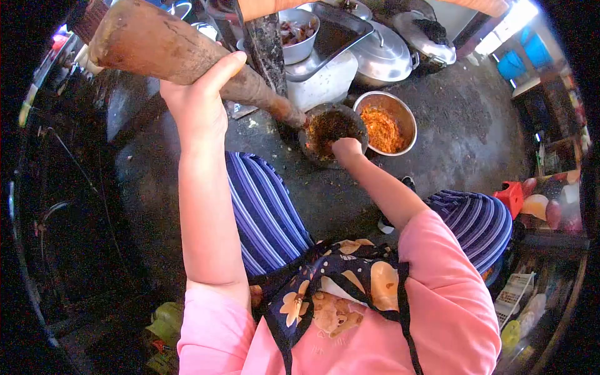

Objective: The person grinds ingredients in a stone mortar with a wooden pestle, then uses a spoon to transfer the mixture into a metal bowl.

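My left hand [203, 100] is wrapped around a large wooden pestle [156, 47], held at a slant. The pestle's narrow end points down to the left rim of a dark mortar [312, 154] on the floor. Reddish-brown paste [327, 130] coats the inside of the mortar. My right hand [347, 150] reaches over the mortar's near right edge with curled fingers; their tips, and anything in them, are hidden. Just right of the mortar, a metal bowl [410, 125] contains orange shredded food [382, 131].
Behind the mortar stand a lidded metal pot [384, 53], a dark rectangular tray [340, 31] and a pot of dark pieces [299, 47]. A dark post [265, 50] rises near the pestle. A red plastic item [509, 197] is on the right.
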Tool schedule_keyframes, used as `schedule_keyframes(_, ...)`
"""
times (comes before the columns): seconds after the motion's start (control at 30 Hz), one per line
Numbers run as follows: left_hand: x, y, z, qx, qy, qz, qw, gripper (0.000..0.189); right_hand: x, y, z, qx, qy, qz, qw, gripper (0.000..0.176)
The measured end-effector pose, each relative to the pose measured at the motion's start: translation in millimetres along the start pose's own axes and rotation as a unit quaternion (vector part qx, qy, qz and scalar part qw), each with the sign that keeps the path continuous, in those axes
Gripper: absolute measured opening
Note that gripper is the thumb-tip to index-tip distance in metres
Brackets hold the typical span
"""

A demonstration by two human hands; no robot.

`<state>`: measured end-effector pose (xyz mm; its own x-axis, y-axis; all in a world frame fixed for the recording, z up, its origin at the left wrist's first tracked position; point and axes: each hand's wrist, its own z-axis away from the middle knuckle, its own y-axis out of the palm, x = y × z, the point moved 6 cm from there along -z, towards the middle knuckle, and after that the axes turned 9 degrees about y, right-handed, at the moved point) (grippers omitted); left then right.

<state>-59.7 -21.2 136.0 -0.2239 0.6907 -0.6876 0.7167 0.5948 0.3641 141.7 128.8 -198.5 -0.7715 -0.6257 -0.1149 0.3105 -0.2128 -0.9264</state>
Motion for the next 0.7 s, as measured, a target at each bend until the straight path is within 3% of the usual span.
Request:
schedule_keyframes(0.13, -0.5, -4.0, -2.5, 0.006, -0.003, -0.010, 1.000, 0.050, 9.6, -10.5, 1.6, 0.020, -0.096, 0.052, 0.994, 0.016)
schedule_keyframes(0.33, -1.8, -5.3, -2.3, 0.009, 0.003, -0.007, 1.000, 0.050, -5.5, -45.8, 17.3, 0.031, -0.160, 0.089, 0.983, 0.017)
schedule_keyframes(0.47, -2.0, -2.0, -2.6, 0.008, 0.003, -0.010, 1.000, 0.050, -41.5, -58.7, 6.8, 0.057, -0.182, 0.050, 0.980, 0.024)
schedule_keyframes(0.53, -0.9, -1.6, -3.1, 0.008, 0.005, -0.016, 1.000, 0.050, -61.1, -86.8, 14.8, 0.046, -0.215, -0.041, 0.975, 0.024)
schedule_keyframes(0.6, 2.2, -1.4, -3.4, 0.007, -0.005, -0.003, 1.000, 0.050, -66.5, -55.4, -4.5, 0.005, -0.210, -0.043, 0.977, 0.021)
schedule_keyframes(0.67, 3.4, -1.6, -4.1, 0.011, -0.004, -0.010, 1.000, 0.050, -71.6, -29.6, -21.2, -0.022, -0.104, 0.042, 0.993, 0.020)
schedule_keyframes(0.7, 3.5, -1.7, -4.3, 0.012, -0.003, -0.018, 1.000, 0.051, -69.4, -22.5, -22.5, -0.023, -0.104, 0.040, 0.994, 0.020)
